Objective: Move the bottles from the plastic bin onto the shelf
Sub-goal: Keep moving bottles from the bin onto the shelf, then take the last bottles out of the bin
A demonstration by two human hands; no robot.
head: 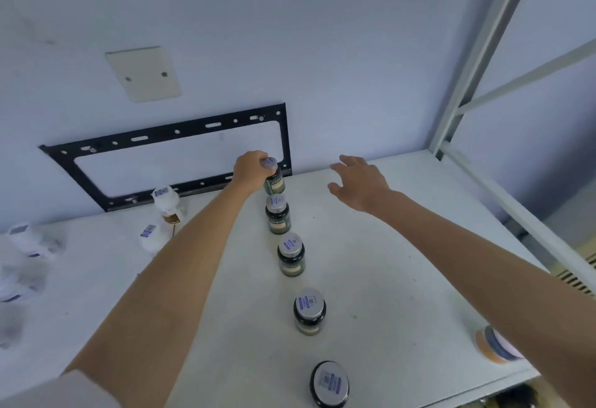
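Standing in one row, five dark bottles (291, 254) on shelf (403, 246).

Pale blue wall (322, 36) with black metal bracket (180, 131)

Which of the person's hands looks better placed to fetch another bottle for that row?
Probably the right hand: it hovers open and empty above the shelf. The left hand is closed around the cap of the rearmost dark bottle, at the far end of the row.
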